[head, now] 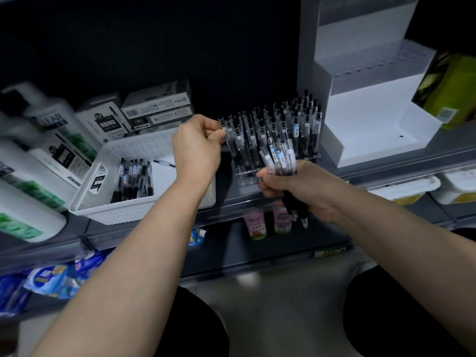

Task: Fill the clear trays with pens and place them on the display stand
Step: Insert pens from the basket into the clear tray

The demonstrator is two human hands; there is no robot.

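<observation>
Store shelving, dim light, dark back wall. The dark grey shelf [228,188] is at chest level to the person, who is crouched or sitting; dark-clad knees [203,328] show over a grey floor.

The clear tray [247,175] sits on the shelf mid-frame, packed with upright pens, black caps up. The left hand [198,146] is at the tray's left end, fingers curled in, thumb and forefinger pinching the top of the end pen [227,134]. The contact is slightly blurred.

The right hand [293,188] is in front of the tray's right part, fist closed around a pen bundle [277,153]. The clear barrels fan upward and the black tips stick out below the hand.

A white basket [103,203] sits left of the tray, near the shelf's front edge, with loose pens [134,179] lying inside. Pen boxes [157,106] are stacked behind the basket. White bottles with green labels [38,155] lie at far left, blurred.

The white display stand [373,143], stepped, is on the shelf just right of the tray. No tray is on its visible steps. A yellow-green package [448,88] is beside the stand at the right edge.

Pink bottles [255,225] stand on the lower shelf under the tray, and blue packets [49,279] lie lower left. White tubs [401,190] sit below the shelf at right.
</observation>
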